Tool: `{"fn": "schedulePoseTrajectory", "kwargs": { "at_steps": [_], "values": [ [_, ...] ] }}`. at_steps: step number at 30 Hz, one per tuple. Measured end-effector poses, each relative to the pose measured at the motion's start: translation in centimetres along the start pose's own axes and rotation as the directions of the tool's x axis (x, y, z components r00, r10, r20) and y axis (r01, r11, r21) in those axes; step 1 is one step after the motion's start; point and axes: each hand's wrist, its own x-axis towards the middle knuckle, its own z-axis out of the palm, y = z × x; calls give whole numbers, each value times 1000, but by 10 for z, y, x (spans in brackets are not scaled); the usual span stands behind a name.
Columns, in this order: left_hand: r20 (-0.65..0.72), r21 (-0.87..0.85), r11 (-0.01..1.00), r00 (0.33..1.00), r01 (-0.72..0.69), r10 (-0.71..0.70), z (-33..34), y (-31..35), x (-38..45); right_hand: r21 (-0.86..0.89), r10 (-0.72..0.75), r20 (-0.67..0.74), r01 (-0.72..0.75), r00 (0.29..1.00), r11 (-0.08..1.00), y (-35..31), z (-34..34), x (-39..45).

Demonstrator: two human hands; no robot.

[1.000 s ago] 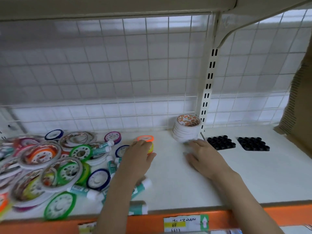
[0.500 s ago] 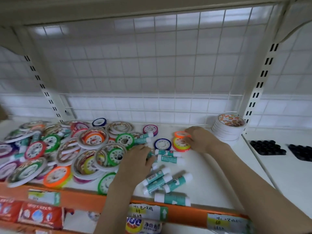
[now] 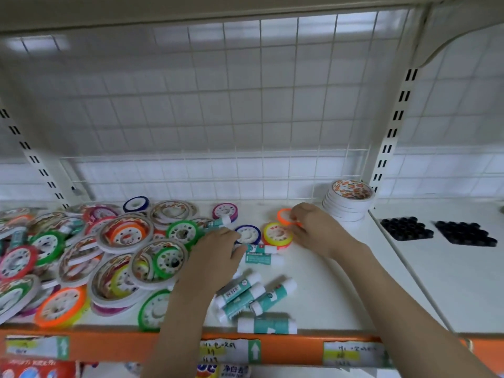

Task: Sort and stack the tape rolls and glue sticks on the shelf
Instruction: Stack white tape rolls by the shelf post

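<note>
The white shelf [image 3: 313, 301] fills the bottom half of the frame, with an orange front edge [image 3: 286, 347] along the bottom. A big messy pile of tape rolls [image 3: 103, 255] covers the left side. A neat stack of white tape rolls [image 3: 349, 203] stands at the back, right of the middle. Some glue sticks [image 3: 245, 293] lie loose near the front, in the middle.

Your right hand [image 3: 316, 230] is in the middle of the frame, fingers curled on a small orange tape roll [image 3: 283, 216] — the roll sits at your fingertips, just left of the hand. A yellow tape roll [image 3: 276, 236] lies just beside it, touching your hand's lower left side.

Your left hand [image 3: 215, 255] rests palm down at the edge of the pile — its fingertips reach a blue tape roll [image 3: 247, 234], but you cannot tell if they hold anything.
</note>
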Motion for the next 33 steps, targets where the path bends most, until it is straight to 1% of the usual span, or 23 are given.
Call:
{"fn": "schedulePoseTrajectory", "kwargs": {
  "at_steps": [4,7,13,16,19,23,28,33],
  "values": [
    [45,4,998,997,-60,60,2,21,20,33,51,-98,-48,994,998,10,-1,-31],
    [88,17,995,991,-99,98,8,37,38,67,105,-120,-97,987,993,19,0,-56],
    [188,192,968,974,-163,127,20,62,59,73,212,-153,-203,965,977,32,2,-97],
    [216,246,956,971,-158,105,23,68,62,75,254,-161,-244,954,967,36,-1,-110],
    [215,270,954,974,-133,75,28,68,64,62,267,-181,-260,946,963,36,-4,-117],
    [231,248,963,972,-101,43,32,67,63,82,281,-188,-270,941,959,35,-3,-122],
    [249,272,955,967,-121,52,28,67,59,103,286,-180,-271,941,957,32,1,-121],
    [239,284,950,969,-129,60,25,61,54,104,282,-170,-267,944,958,27,2,-115]
  ]
}}
